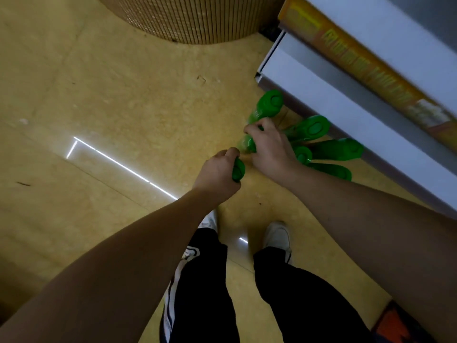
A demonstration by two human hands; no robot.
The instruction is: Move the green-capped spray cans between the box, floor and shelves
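Several green plastic bottles [311,129] with flat green caps stand on the yellowish floor beside a shelf base. My right hand [269,147] reaches down among them, its fingers curled round the body of one green bottle [259,112] whose cap points up and away. My left hand [217,177] grips another green bottle [238,170] by its top, just left of the right hand. Most of that bottle is hidden under the fist.
A white and grey shelf unit [346,100] with an orange-yellow front strip [358,63] runs along the right. A round ribbed wicker-like column [197,18] stands at the top. My legs in black trousers and white shoes [277,236] are below the hands. An orange object [395,325] lies at the bottom right.
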